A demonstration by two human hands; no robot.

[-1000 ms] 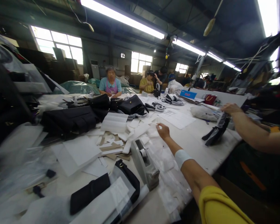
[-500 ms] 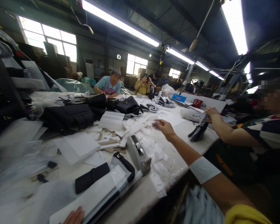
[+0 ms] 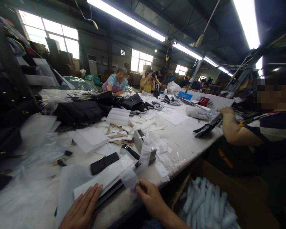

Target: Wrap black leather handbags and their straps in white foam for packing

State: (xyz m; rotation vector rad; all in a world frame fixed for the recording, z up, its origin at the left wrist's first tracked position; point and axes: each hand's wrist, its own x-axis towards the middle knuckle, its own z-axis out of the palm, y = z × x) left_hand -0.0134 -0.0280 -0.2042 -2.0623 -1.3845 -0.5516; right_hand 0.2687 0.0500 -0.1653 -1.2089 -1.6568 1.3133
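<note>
1. Head view shows a broad white tabletop (image 3: 186,136) strewn with paper offcuts and black goods; the article being handled lies at its near edge, close to the wearer.
2. That black article (image 3: 111,192) lies flat, with a white sheet (image 3: 105,181) covering much of its upper face. The left hand (image 3: 84,205) grips nothing: it rests palm down on the sheet, fingers extended. Good practice, as a judgement, would be even, light pressure, enough to stop the layers sliding without creasing them.
3. The right hand (image 3: 150,196) pinches a translucent film (image 3: 130,178) between thumb and fingertips, beside the article's right end; whether the film touches the article cannot be told. Holding it by the margin and drawing it taut would probably limit wrinkles, since so thin a piece seems likely to curl.
4. Just beyond, partly hidden by film, stands a grey tape dispenser (image 3: 138,140). The wearer would do well to lift the film clear of it, lest it snag.
5. Farther off lies a printed sheet (image 3: 175,116), its faint lines too small to read.
6. Behind it, a blue box (image 3: 189,96) carries red lettering (image 3: 184,96), also illegible; no brand can be made out.
</note>
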